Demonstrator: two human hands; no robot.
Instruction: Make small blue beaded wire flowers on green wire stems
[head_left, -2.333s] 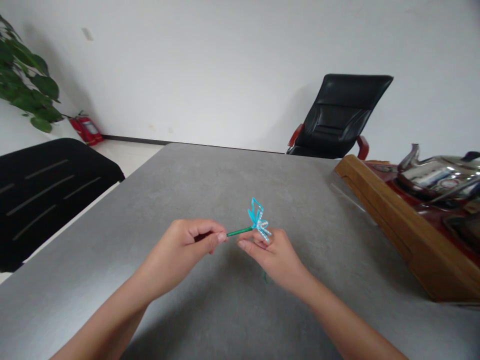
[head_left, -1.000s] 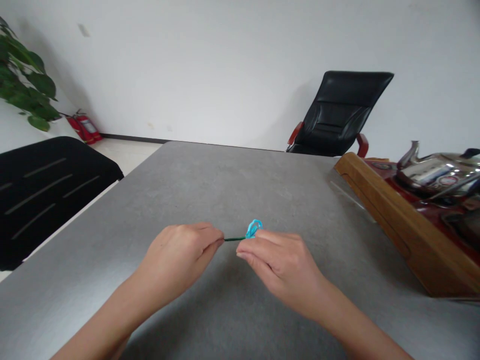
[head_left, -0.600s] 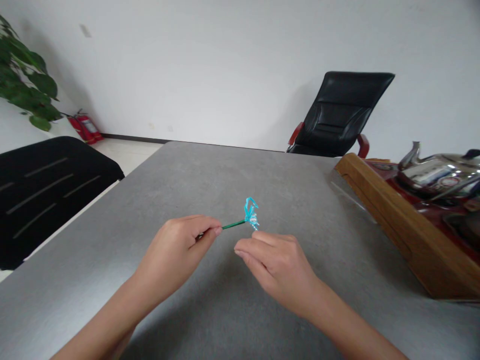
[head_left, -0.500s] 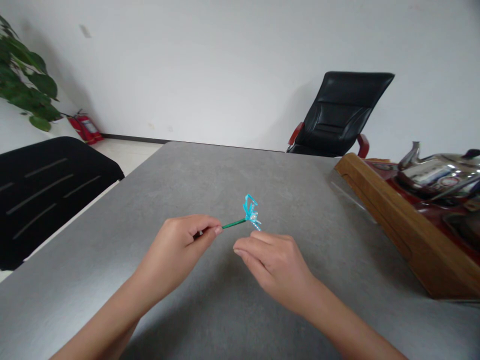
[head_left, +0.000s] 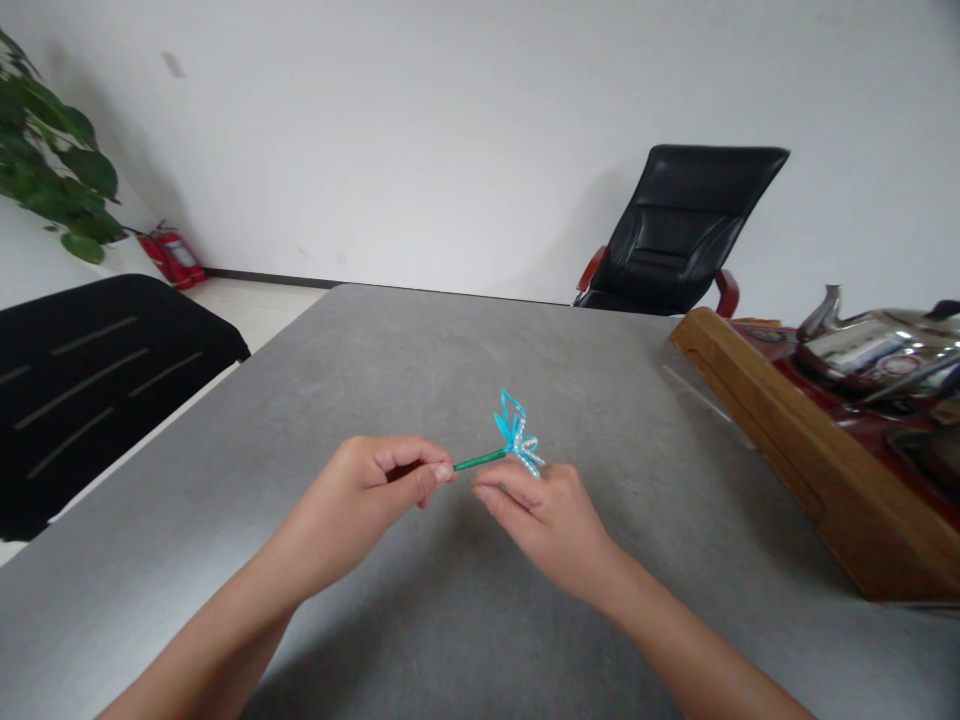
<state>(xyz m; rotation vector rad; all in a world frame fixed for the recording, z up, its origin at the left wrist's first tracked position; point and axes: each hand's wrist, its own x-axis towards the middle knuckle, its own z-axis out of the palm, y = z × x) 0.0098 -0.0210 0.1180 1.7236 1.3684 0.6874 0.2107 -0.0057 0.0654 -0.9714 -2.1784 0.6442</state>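
My left hand pinches the green stem of a small craft flower between thumb and fingertips. Its light-blue looped petals with pale beads point to the right, over the grey table. Just below the petals is my right hand, with its thumb and forefinger pressed together. The beaded petals overlap the knuckles of that hand in view; I cannot tell whether they touch. What the right fingers hold, if anything, is too small or hidden to make out.
A wooden tea tray with a steel kettle stands at the table's right side. Behind the table is a black office chair; another black chair is at the left. A fire extinguisher and a leafy plant are farther back.
My left hand and the flower have shifted slightly right and down. The flower has turned, so its beaded petals show more. My right hand has edged down a little, nearer the stem.
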